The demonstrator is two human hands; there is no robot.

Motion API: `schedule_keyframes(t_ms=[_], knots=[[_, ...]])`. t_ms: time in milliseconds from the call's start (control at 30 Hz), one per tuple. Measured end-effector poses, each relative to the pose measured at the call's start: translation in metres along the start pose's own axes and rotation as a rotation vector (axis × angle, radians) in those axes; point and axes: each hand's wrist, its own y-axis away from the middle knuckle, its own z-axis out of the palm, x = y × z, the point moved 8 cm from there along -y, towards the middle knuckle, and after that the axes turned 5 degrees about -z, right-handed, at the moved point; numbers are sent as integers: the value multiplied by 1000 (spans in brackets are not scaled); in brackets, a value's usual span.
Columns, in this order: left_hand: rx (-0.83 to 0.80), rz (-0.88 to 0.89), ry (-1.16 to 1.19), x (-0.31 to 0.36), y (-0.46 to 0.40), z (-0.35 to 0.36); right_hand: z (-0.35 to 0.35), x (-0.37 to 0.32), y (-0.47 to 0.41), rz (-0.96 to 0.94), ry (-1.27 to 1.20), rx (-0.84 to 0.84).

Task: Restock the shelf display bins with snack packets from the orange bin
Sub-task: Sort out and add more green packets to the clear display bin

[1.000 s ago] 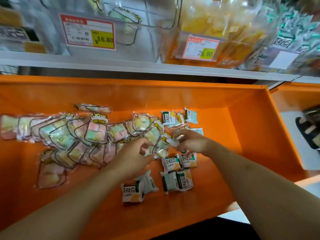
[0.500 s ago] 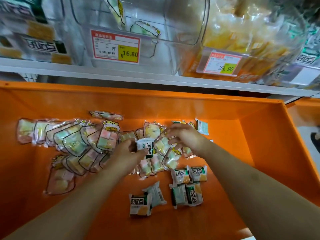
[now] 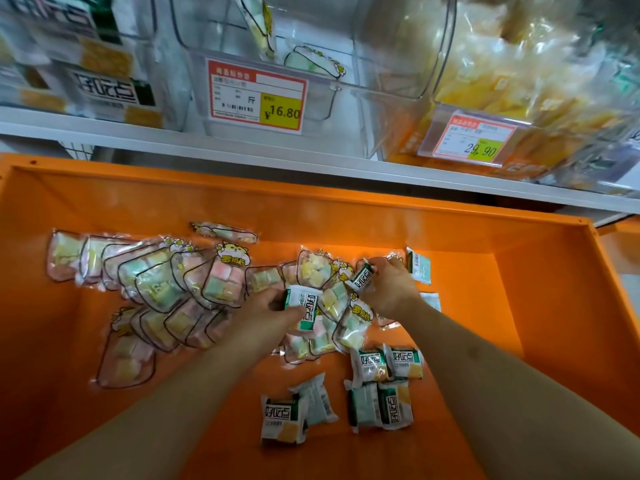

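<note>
The orange bin [image 3: 540, 306] fills the lower view. Several clear packets of pastel marshmallow cubes [image 3: 180, 289] lie across its left and middle floor. Several small white-and-green snack packets [image 3: 381, 386] lie toward the front. My left hand [image 3: 266, 313] grips one white-and-green packet [image 3: 304, 306] over the marshmallow pile. To its right, my right hand [image 3: 391, 285] pinches another white-and-green packet [image 3: 363, 278]. Above the bin stands a clear shelf display bin [image 3: 346, 98], nearly bare, with a 16.80 price tag [image 3: 256, 95].
A white shelf edge [image 3: 311, 161] runs over the bin's back wall. A display bin of yellow packets [image 3: 519, 81] with a 29.90 tag stands at the right. At the left is a bin of white-and-green packets [image 3: 86, 74]. One more green packet [image 3: 419, 265] leans by the bin's back right.
Both hands have picked white-and-green packets out of the pile. The right hand moved back and right; the view tilted up toward the shelf.
</note>
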Motion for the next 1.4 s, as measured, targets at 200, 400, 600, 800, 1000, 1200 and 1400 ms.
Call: schedule_keyframes(t_ms=[200, 400, 600, 800, 1000, 1200, 1400], knots=[[-33, 7, -18, 7, 6, 2, -5, 1, 20, 36, -139, -55], [-18, -112, 208, 0, 6, -5, -38, -49, 45, -64, -564, -237], [-129, -98, 321, 2, 17, 1, -27, -128, 72, -293, -477, -346], [-52, -58, 259, -4, 14, -14, -11, -111, 73, -250, -446, -401], [-15, -56, 106, -6, 12, -17, 24, -39, 79, -214, -69, -496], [-4, -42, -23, -1, 18, -19, 61, -20, 95, -317, 215, -537], [-26, -42, -57, 7, 26, -16, 56, -24, 95, -333, 293, -529]])
